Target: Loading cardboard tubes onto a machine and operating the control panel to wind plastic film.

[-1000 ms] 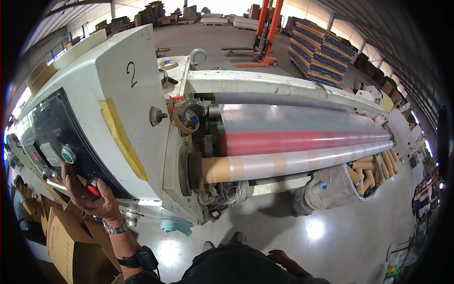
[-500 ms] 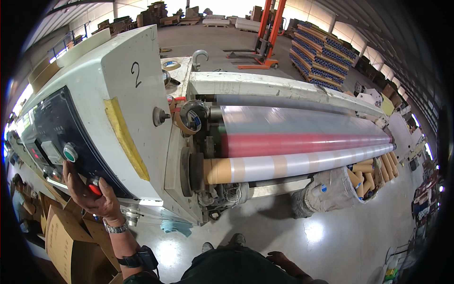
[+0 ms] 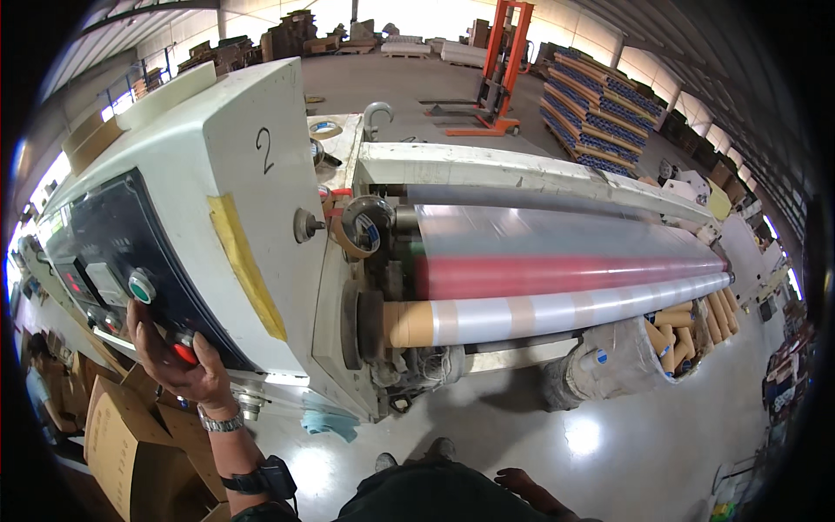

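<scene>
My left hand [image 3: 184,372] is raised at the dark control panel [image 3: 122,222] of a white machine [image 3: 252,165]. Its fingers are spread, with a fingertip just below the green push button [image 3: 141,288] and the thumb beside the red knob [image 3: 185,352]. Whether the fingertip presses the button I cannot tell. Low at the right of my body, my right hand [image 3: 515,478] hangs with loosely parted fingers and holds nothing. To the right of the panel, a cardboard core [image 3: 409,324] wrapped in whitish film lies along the machine, in front of a red roller [image 3: 557,271] under clear film [image 3: 557,228].
Tape rolls [image 3: 358,233] sit beside the roller end. A plastic-wrapped bin [image 3: 600,365] of cardboard tubes stands under the rollers. Open cartons [image 3: 117,444] are at lower left, near another person [image 3: 43,383]. An orange pallet stacker [image 3: 500,78] stands beyond the machine.
The whole view has shifted slightly, so the machine sits a little lower and further right. My left hand keeps its place at the button and knob; my right hand still hangs.
</scene>
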